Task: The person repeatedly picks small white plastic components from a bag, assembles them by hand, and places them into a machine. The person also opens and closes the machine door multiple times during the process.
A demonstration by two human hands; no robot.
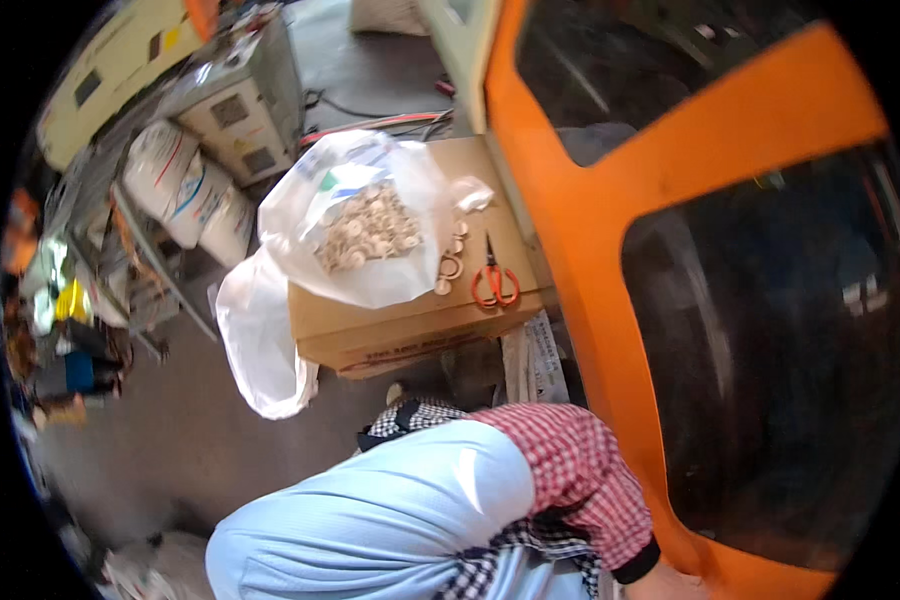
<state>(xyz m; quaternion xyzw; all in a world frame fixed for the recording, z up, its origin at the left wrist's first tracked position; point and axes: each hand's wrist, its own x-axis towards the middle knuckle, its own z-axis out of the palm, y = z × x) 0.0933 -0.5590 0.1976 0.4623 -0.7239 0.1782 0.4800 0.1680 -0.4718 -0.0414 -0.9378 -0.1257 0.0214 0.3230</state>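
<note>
My right hand (pixel 667 583) shows only in part at the lower right edge, below the black cuff of a red checked sleeve. It is nearest to the lower edge of the orange machine door (pixel 590 215); whether it touches the door I cannot tell, and its fingers are blurred and cut off. My left hand is out of view. Ahead, an open clear-white plastic bag (pixel 410 275) full of small beige round parts (pixel 370 228) rests on a cardboard box (pixel 410 342). To the bag's right lie scissors with red-orange handles (pixel 495 285) and several loose round pieces (pixel 451 266).
Another white bag (pixel 260 345) hangs at the box's left side. White sacks (pixel 175 185) stand by a metal frame and a grey cabinet (pixel 240 115) at the far left. Hoses (pixel 380 127) lie on the floor behind the box. The orange machine with dark windows fills the right.
</note>
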